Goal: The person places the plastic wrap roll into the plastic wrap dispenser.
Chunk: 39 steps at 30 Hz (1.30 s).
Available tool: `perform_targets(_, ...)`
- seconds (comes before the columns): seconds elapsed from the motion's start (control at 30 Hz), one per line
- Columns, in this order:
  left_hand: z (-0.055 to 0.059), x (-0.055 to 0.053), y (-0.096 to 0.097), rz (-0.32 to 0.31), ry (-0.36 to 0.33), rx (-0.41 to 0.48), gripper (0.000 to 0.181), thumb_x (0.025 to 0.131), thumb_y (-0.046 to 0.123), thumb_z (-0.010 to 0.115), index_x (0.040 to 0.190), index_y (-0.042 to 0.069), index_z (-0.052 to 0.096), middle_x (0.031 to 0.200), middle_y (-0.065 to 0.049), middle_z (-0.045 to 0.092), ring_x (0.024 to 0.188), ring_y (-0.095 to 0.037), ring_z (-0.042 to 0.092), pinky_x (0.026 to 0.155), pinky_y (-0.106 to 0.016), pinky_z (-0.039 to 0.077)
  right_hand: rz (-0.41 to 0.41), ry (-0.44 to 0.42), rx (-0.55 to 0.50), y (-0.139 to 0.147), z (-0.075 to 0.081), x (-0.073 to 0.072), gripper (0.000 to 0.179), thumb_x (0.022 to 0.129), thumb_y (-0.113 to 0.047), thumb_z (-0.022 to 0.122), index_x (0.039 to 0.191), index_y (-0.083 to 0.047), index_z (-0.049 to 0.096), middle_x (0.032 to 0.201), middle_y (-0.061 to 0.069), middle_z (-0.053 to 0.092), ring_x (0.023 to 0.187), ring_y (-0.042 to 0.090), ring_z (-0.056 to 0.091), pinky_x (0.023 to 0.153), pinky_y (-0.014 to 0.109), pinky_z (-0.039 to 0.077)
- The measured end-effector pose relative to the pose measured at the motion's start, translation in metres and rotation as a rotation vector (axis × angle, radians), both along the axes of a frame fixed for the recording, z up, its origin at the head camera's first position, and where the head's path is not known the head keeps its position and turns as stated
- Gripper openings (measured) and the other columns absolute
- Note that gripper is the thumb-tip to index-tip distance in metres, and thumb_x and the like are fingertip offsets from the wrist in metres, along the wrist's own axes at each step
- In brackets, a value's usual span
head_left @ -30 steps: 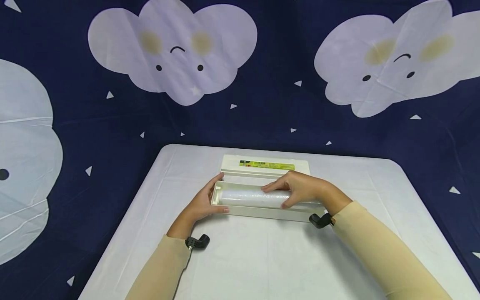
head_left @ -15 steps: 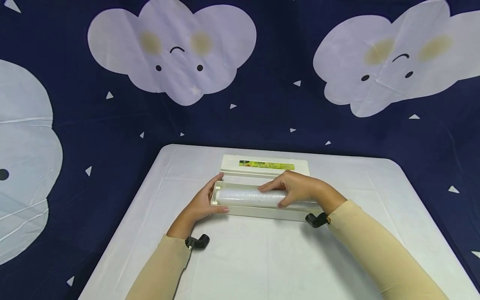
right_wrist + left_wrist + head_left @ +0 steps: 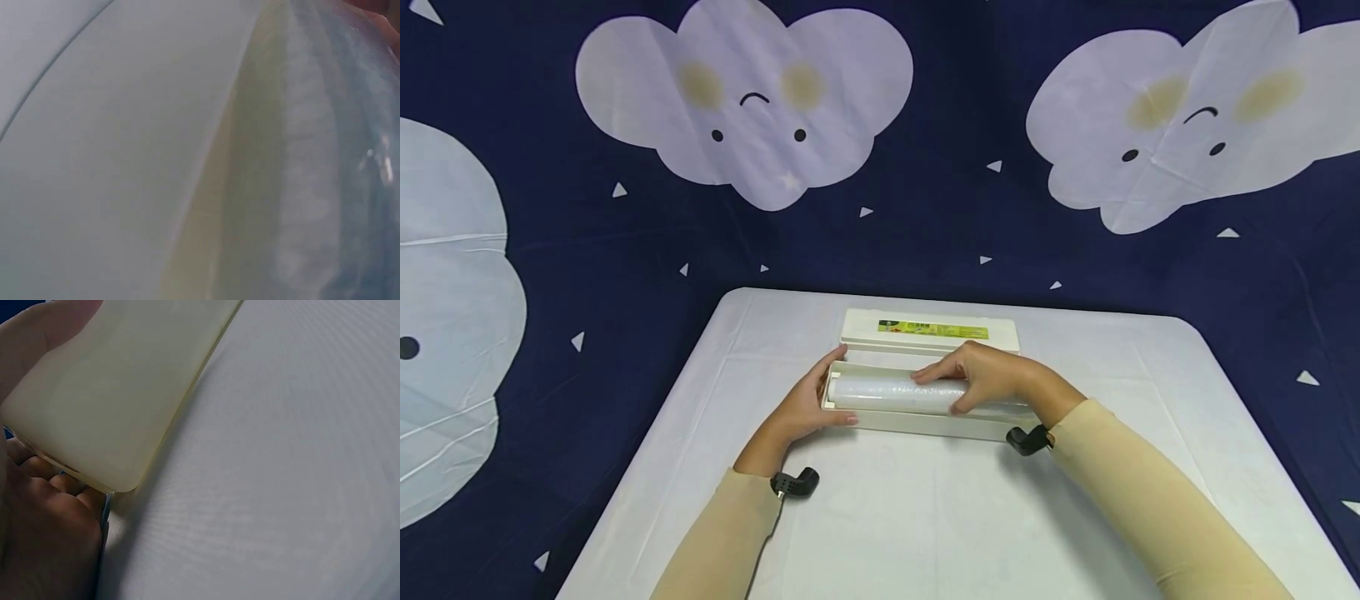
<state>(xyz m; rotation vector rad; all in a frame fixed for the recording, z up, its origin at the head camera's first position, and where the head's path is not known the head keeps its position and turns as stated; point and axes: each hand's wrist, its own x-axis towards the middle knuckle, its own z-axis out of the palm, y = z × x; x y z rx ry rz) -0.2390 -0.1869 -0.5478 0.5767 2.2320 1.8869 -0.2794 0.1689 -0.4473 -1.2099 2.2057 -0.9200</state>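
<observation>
A clear roll of cling film point(image 3: 872, 390) lies in a long cream plastic box point(image 3: 917, 422). My right hand point(image 3: 992, 375) grips the roll from above, thumb on the near side and fingers on the far side. The roll's right part is partly hidden by that hand. At the box's left end, my left hand point(image 3: 801, 408) holds the box with its thumb along the near wall. The left wrist view shows the box's outer wall point(image 3: 125, 394) with the thumb over it and curled fingers at its end. Close up in the right wrist view is the shiny film roll point(image 3: 362, 156).
Behind the box lies its cream lid point(image 3: 853, 329) with a yellow-green label point(image 3: 934, 330). All of it rests on a white-covered table point(image 3: 880, 517). A dark blue cloth point(image 3: 925, 242) with clouds hangs beyond the table's far edge.
My right hand has shifted slightly left, and the cling film roll has slid left with it toward the box's left end. My left hand has stayed in place.
</observation>
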Motion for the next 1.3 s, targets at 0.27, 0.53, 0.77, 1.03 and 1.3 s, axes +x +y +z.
perform_targets(0.27,-0.001,0.0,0.0,-0.008,-0.005,0.021,0.126,0.069,0.0,0.099,0.169,0.021,0.025,0.163,-0.016,0.039,0.136,-0.035,0.051,0.113,-0.051,0.041,0.001,-0.013,0.013,-0.003,0.002,0.0,0.07,0.075,0.008,0.087,0.14,-0.011,0.069,0.144,-0.008,0.062,0.137,0.015,0.053,0.11,0.034,0.045)
perform_targets(0.53,0.001,0.001,0.001,-0.001,-0.013,0.005,0.125,0.069,0.001,0.098,0.169,0.023,0.026,0.161,-0.018,0.041,0.133,-0.036,0.053,0.111,-0.053,0.042,-0.031,-0.031,0.059,-0.004,-0.004,-0.001,0.073,0.075,0.009,0.088,0.141,-0.014,0.069,0.144,-0.012,0.06,0.137,0.01,0.052,0.11,0.031,0.044)
perform_targets(0.77,0.002,0.001,0.001,0.005,-0.021,0.006,0.125,0.069,0.002,0.099,0.169,0.022,0.026,0.16,-0.018,0.042,0.132,-0.036,0.054,0.11,-0.052,0.044,-0.029,-0.028,0.05,-0.004,-0.007,-0.001,0.074,0.075,0.009,0.089,0.142,-0.015,0.068,0.145,-0.012,0.06,0.137,0.011,0.052,0.11,0.032,0.044)
perform_targets(1.03,0.003,0.002,0.001,0.01,-0.042,0.005,0.126,0.068,0.001,0.099,0.168,0.023,0.027,0.156,-0.014,0.048,0.13,-0.034,0.056,0.107,-0.049,0.047,-0.041,-0.045,0.044,-0.004,-0.008,0.002,0.075,0.075,0.01,0.087,0.142,-0.017,0.068,0.145,-0.011,0.059,0.137,0.012,0.052,0.11,0.033,0.045)
perform_targets(1.3,0.003,0.003,0.001,0.015,-0.029,-0.012,0.124,0.069,0.003,0.099,0.168,0.024,0.027,0.156,-0.016,0.046,0.129,-0.034,0.056,0.107,-0.05,0.047,-0.064,-0.11,0.026,-0.003,-0.011,0.002,0.075,0.075,0.011,0.087,0.141,-0.018,0.069,0.146,-0.011,0.059,0.139,0.01,0.049,0.112,0.033,0.042)
